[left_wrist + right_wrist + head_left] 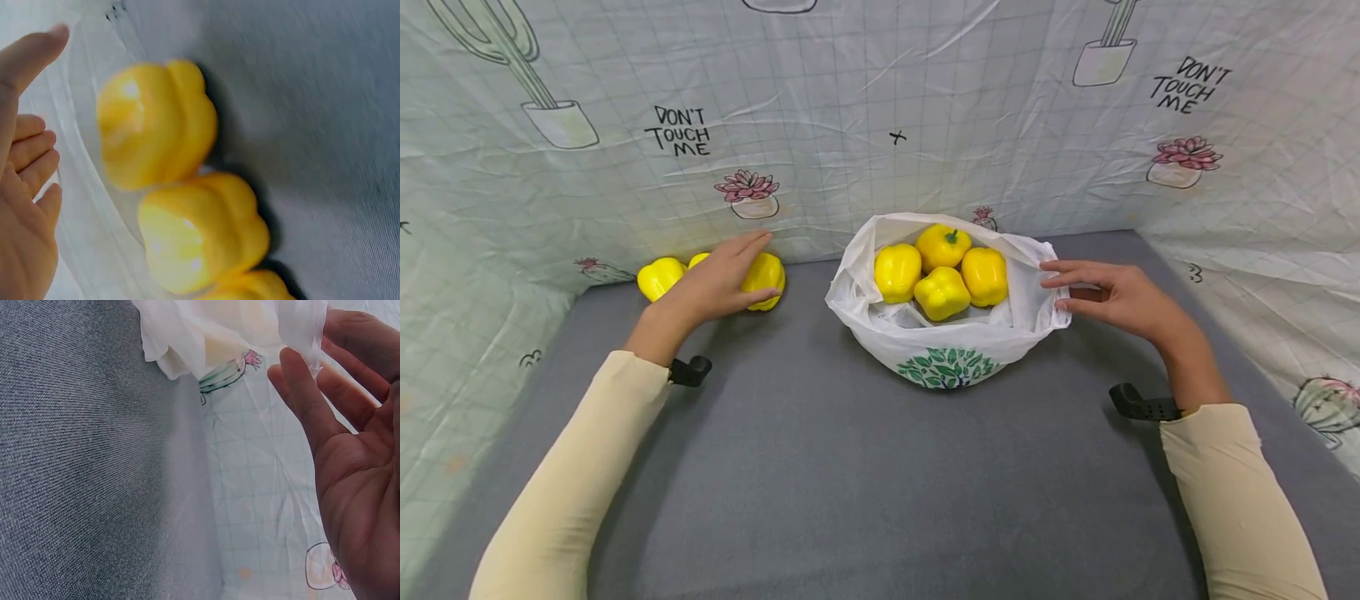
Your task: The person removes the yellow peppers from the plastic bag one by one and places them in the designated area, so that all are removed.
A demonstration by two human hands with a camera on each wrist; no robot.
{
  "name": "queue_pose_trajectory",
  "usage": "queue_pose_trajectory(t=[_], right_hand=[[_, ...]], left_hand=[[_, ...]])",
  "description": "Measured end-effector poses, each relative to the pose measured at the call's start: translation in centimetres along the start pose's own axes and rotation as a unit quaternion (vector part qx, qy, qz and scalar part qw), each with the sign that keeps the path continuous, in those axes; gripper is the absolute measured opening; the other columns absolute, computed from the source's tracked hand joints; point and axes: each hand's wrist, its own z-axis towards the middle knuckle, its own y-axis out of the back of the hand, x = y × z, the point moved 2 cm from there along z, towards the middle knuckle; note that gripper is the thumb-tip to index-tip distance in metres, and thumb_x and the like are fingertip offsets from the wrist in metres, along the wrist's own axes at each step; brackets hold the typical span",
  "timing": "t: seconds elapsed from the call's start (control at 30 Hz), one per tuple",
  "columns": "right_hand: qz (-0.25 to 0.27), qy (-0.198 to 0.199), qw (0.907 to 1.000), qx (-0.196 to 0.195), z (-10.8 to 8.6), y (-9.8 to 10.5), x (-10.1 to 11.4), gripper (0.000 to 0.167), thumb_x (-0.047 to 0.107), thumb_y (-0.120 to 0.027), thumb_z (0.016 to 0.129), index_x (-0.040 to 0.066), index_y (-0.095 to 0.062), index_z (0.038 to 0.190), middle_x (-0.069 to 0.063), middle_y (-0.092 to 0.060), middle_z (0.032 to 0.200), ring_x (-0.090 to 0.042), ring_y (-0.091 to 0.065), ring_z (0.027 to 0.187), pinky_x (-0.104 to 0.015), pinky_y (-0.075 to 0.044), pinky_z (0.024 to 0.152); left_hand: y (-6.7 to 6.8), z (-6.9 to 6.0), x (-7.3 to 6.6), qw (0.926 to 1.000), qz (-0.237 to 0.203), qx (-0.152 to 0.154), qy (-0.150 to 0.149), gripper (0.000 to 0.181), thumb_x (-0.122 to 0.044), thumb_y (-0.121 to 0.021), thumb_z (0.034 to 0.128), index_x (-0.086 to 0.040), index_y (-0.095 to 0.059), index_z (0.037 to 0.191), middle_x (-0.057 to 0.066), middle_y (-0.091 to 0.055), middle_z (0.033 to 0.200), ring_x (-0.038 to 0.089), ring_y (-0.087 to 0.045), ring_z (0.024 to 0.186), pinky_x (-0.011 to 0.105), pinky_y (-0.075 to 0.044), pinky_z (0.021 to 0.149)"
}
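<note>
In the head view a white plastic bag (951,337) with a green leaf print stands with its mouth held wide. Several yellow bell peppers (942,293) lie inside it. At the bag's right rim, my right hand (1123,302) pinches the plastic between thumb and fingers; the right wrist view shows the rim (302,328) running between them. My left hand (711,279) hovers over a row of yellow bell peppers (660,278) at the back left, partly covering them. Its thumb and fingers stay apart from the nearest pepper (156,125) in the left wrist view.
A grey cloth-covered table (880,483) stretches under both arms. Behind it and along the sides hangs a pale curtain (835,108) printed with cacti and lettering. The bag and the pepper row both sit near the back edge.
</note>
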Motion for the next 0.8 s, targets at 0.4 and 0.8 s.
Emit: queue_pose_trajectory(t=[0.4, 0.8], right_hand=[[-0.003, -0.009, 0.9999, -0.003, 0.2, 0.1, 0.3, 0.035, 0.003, -0.076, 0.090, 0.012, -0.074, 0.124, -0.008, -0.059, 0.144, 0.011, -0.048, 0.124, -0.006, -0.045, 0.090], [0.009, -0.009, 0.9999, -0.007, 0.4, 0.1, 0.2, 0.036, 0.001, -0.077, 0.089, 0.009, -0.074, 0.124, -0.009, -0.059, 0.144, 0.009, -0.050, 0.121, -0.005, -0.045, 0.085]], left_hand=[[0.8, 1.1, -4.6, 0.9974, -0.035, -0.047, -0.042, 0.078, -0.032, -0.067, 0.0992, -0.001, -0.028, 0.159, 0.015, -0.026, 0.166, 0.033, -0.024, 0.153, 0.052, -0.023, 0.122], [1.8, 2.6, -8.1, 0.9923, -0.034, -0.068, -0.098, 0.070, -0.025, -0.065, 0.1003, 0.002, -0.033, 0.156, 0.020, -0.034, 0.161, 0.037, -0.033, 0.148, 0.050, -0.027, 0.121]])
